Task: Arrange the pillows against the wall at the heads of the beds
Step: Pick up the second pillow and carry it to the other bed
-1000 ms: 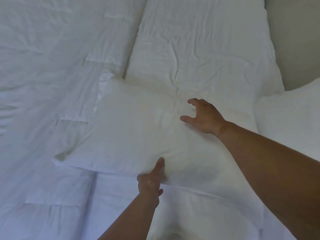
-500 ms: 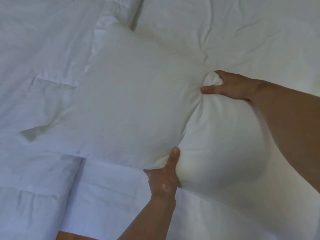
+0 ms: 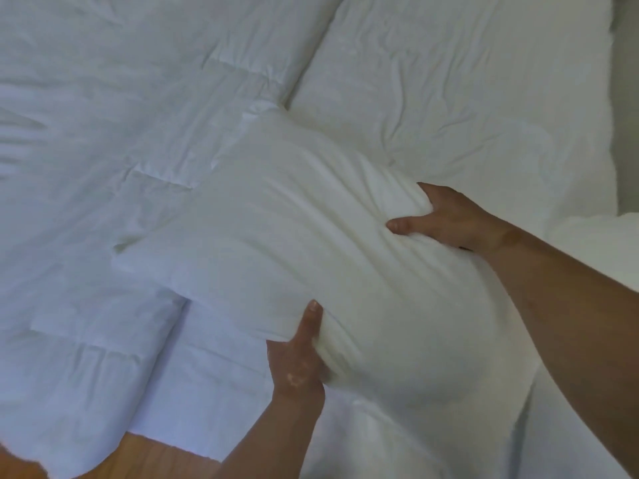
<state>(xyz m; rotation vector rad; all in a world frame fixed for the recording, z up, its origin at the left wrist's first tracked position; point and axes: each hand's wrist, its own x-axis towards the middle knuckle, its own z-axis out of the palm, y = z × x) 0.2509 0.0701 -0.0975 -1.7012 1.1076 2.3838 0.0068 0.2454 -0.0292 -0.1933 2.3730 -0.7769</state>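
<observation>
A white pillow (image 3: 276, 243) is lifted off the bed in the middle of the view, bulging towards me. My left hand (image 3: 299, 357) grips its near edge from below, thumb on top. My right hand (image 3: 446, 217) clutches its far edge, fingers dug into the fabric. A second white pillow (image 3: 466, 98) lies flat beyond it at the upper right, next to the wall (image 3: 627, 98). A corner of another pillow (image 3: 601, 243) shows at the right edge.
A white quilted duvet (image 3: 121, 133) covers the bed on the left and hangs over the near edge. The wooden floor (image 3: 145, 458) shows at the bottom left.
Both hands went from resting on the flat pillow to gripping it. The pillow has come up off the bed and bunched between them, and the view has shifted.
</observation>
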